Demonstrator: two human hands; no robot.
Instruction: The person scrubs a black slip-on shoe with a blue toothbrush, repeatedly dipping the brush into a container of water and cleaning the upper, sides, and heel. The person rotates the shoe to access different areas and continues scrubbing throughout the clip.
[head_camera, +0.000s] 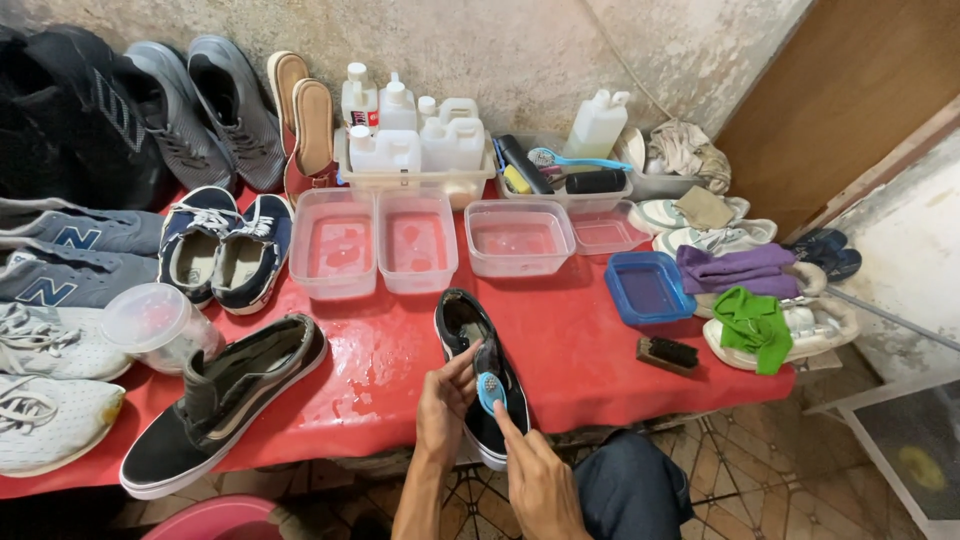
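While left hand (443, 400) steadies black shoe (480, 372); right hand (535, 478) apparently brushes.

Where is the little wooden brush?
In the head view, the wooden brush lies on the red table's right side, just below the blue tub and left of the green cloth.
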